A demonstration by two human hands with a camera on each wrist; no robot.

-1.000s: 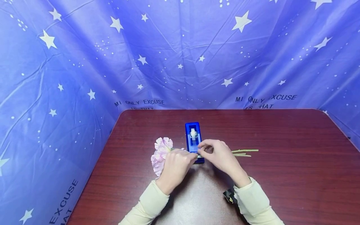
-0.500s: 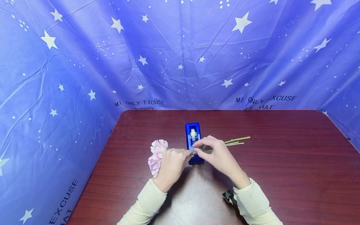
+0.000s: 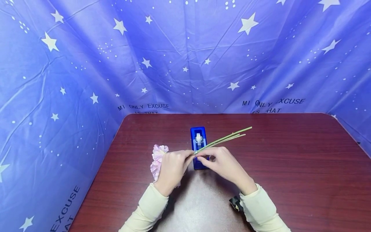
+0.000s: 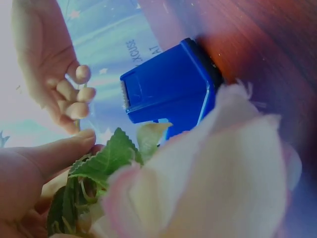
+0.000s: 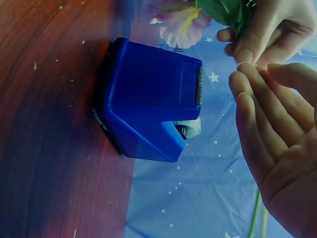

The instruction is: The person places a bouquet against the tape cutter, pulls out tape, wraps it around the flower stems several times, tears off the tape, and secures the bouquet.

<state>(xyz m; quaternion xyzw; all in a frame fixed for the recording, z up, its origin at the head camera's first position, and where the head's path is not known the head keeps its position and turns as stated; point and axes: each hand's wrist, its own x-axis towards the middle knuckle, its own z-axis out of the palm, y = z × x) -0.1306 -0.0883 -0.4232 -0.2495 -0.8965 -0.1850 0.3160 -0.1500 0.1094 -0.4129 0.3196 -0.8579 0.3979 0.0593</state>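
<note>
In the head view my left hand (image 3: 173,167) grips a bunch of pale pink flowers (image 3: 157,158) just below the blooms. Their green stems (image 3: 223,139) slant up to the right, past my right hand (image 3: 224,161). The thumb and fingertips of that hand pinch the stems right beside the left thumb. Close by, a pink-white petal (image 4: 198,173) and a green leaf (image 4: 106,158) fill the lower left wrist view. Behind the hands stands a blue tape dispenser (image 3: 198,129), its serrated cutter facing me and a tape roll (image 5: 192,127) inside.
The dispenser rests on a dark red wooden table (image 3: 290,161). A small black object (image 3: 235,203) shows beside the right sleeve. Blue star-printed cloth (image 3: 185,48) hangs behind the table and along its sides.
Both hands have drawn slightly to the left with the flowers. The stem ends have swung upward, from nearly level to slanting across in front of the dispenser, which stays put.
</note>
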